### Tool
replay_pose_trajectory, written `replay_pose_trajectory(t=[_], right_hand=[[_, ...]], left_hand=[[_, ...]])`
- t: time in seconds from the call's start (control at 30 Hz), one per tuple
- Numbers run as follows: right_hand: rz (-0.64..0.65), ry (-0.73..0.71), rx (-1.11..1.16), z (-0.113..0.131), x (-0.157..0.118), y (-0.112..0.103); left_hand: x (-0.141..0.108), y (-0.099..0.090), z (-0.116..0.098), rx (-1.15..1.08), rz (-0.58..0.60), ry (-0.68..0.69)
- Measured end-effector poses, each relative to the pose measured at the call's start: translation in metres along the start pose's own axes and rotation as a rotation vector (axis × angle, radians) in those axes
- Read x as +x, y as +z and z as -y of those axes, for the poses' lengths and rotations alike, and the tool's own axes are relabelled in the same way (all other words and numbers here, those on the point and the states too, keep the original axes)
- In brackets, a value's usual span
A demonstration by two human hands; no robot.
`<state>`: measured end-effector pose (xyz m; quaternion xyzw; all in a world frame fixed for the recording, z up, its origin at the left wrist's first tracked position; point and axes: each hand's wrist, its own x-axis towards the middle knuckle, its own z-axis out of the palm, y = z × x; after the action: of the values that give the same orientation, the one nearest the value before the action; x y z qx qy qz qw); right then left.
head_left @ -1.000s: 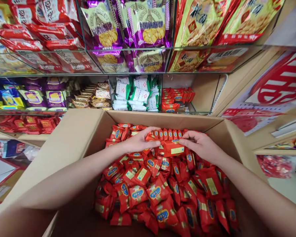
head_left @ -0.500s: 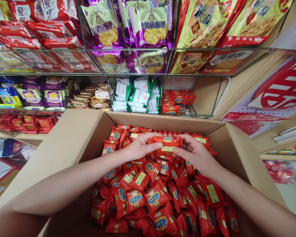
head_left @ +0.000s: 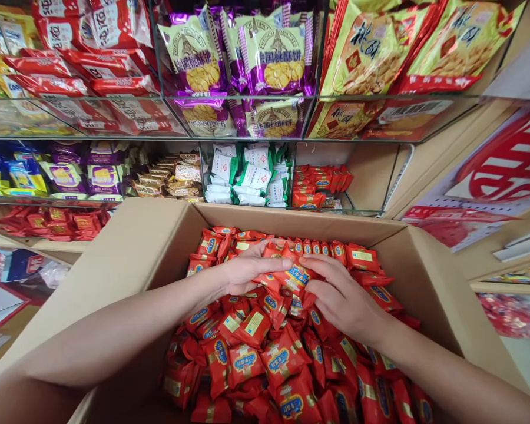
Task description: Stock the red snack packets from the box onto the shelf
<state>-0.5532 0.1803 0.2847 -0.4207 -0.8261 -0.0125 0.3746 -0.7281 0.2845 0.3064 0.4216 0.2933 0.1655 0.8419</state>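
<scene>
Over an open cardboard box (head_left: 168,235), my left hand (head_left: 251,270) is closed on red snack packets, its thumb lying across them. My right hand (head_left: 342,288) grips the right side of the same red packets (head_left: 295,277), whose front one shows a blue and gold label. Below and around both hands lie many loose red packets (head_left: 251,327) that fill the box. Behind the fingers, a row of packets (head_left: 318,247) stands on edge near the box's far wall.
Behind the box are glass-fronted shelves (head_left: 242,140) with purple biscuit bags (head_left: 276,56), yellow bags (head_left: 366,50), white-green packets (head_left: 255,175) and red packets (head_left: 320,178). A red and white poster (head_left: 507,159) is at the right.
The held packets have tilted, with the blue label now facing up. My right hand has turned and moved slightly lower; my left hand has shifted slightly left. The view has shifted a little.
</scene>
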Motion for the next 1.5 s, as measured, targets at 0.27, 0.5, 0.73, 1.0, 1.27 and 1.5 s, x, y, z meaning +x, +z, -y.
replay_pose_trajectory(t=[0.27, 0.5, 0.73, 1.0, 1.27, 1.5], right_hand=[[-0.064, 0.535, 0.329, -0.009, 0.004, 0.004], [-0.028, 0.777, 0.512, -0.009, 0.006, 0.01], [-0.128, 0.675, 0.093, -0.051, 0.041, -0.036], [0.215, 0.896, -0.525, -0.192, 0.115, -0.041], [0.17, 0.995, -0.557, -0.229, 0.114, -0.009], [0.238, 0.973, -0.457, -0.238, 0.109, -0.003]], left_hand=[[-0.001, 0.005, -0.002, 0.105, -0.079, 0.168], [0.0, 0.001, 0.004, 0.254, -0.071, 0.207], [0.005, -0.01, 0.0, 0.319, -0.024, 0.233], [0.012, -0.022, 0.003, 0.412, -0.045, 0.203], [0.008, -0.022, 0.008, 0.517, -0.018, 0.128], [0.006, -0.024, 0.011, 0.542, 0.03, 0.04]])
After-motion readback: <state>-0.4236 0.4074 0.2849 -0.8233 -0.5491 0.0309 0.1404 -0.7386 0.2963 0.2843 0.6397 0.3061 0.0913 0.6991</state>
